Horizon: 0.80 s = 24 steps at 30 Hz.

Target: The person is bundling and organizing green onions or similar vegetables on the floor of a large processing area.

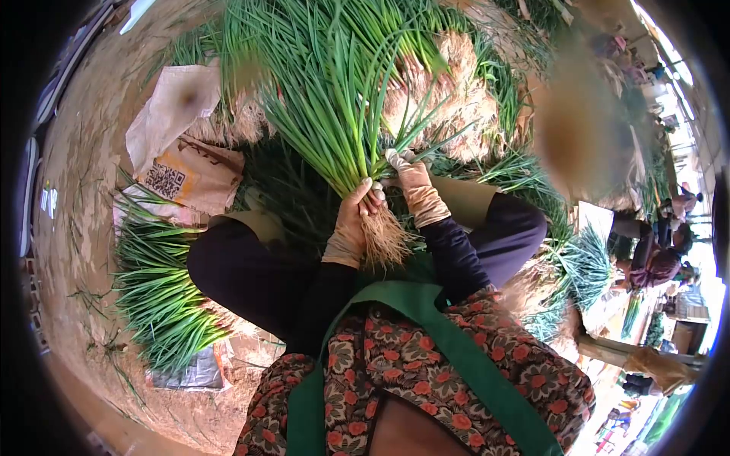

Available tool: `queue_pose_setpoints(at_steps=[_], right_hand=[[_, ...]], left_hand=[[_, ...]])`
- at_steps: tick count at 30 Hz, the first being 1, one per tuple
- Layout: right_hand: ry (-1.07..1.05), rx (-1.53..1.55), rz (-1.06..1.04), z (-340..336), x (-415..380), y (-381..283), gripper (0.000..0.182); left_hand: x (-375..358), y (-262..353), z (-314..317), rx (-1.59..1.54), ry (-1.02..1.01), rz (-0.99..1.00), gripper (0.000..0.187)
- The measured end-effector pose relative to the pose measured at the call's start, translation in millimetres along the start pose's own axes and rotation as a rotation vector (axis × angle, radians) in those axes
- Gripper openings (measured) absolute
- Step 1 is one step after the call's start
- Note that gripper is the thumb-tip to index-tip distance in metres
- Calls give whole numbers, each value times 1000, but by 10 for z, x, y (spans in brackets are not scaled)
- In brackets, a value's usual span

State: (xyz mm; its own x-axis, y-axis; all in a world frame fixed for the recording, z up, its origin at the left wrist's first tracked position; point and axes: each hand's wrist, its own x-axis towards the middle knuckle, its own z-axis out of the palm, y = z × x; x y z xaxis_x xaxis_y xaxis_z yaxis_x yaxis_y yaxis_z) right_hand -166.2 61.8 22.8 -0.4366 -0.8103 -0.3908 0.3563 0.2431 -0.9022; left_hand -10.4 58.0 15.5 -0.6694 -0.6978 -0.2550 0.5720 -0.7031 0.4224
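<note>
My left hand (353, 220), in a pale glove, is wrapped round the lower stems of a bunch of green onions (334, 129), whose long leaves fan upward. Below the grip hang the bunch's tan roots (386, 237). My right hand (412, 182), gloved too, is at the right side of the stems, its fingers pressed together around some stalks that stick out to the upper right. Where those stalks meet the main bunch is partly hidden by the fingers.
Piled onions with matted roots (456, 99) lie just beyond my hands. At the left another stack of onions (171, 289) rests on the dirt floor (84, 190), near a printed sack (194, 175). Several people (658, 254) sit farther off at the right.
</note>
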Motion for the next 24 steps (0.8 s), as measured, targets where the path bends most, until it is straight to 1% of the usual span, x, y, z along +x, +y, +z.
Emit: queue_pose_setpoints(at_steps=[3,6,7,8,9,10,11,14,15,16,18,19,20,22,24], right_hand=[[-36,262,134,18,-21,59,23],[-281,593,107,97,-131,14,26],[-284,579,59,140,-198,-26,32],[-322,531,74,138,-143,-36,30],[-160,135,13,169,-78,-35,29],[3,-260,-46,207,-32,-17,29],[-52,-206,-38,168,-38,19,29],[-217,-55,-26,-19,-91,29,34],[-178,-27,108,-11,-113,-34,39],[-190,-115,65,-35,-17,-4,39],[-160,-320,-274,235,72,-43,44],[-232,-672,-180,110,544,217,49],[-220,-563,-47,245,299,-94,51],[-180,-621,-174,142,427,41,42],[-176,-252,196,72,153,-161,35]], left_hand=[[58,-86,-130,-10,25,42,25],[103,-131,-264,3,45,63,26],[105,-141,-278,17,86,62,27],[103,-135,-280,-5,79,56,27],[98,-128,-278,-26,73,50,27],[100,-102,-284,-82,17,39,27],[90,-82,-292,-138,-40,28,27],[78,-92,-236,8,117,57,26],[66,-93,-187,-15,107,31,24],[37,-130,-173,29,148,42,23],[-4,-186,-146,130,219,59,23],[38,-197,-171,226,232,-6,23],[29,-170,-154,211,212,3,23],[-21,-102,-112,175,177,26,24],[9,-93,-111,21,198,32,24]])
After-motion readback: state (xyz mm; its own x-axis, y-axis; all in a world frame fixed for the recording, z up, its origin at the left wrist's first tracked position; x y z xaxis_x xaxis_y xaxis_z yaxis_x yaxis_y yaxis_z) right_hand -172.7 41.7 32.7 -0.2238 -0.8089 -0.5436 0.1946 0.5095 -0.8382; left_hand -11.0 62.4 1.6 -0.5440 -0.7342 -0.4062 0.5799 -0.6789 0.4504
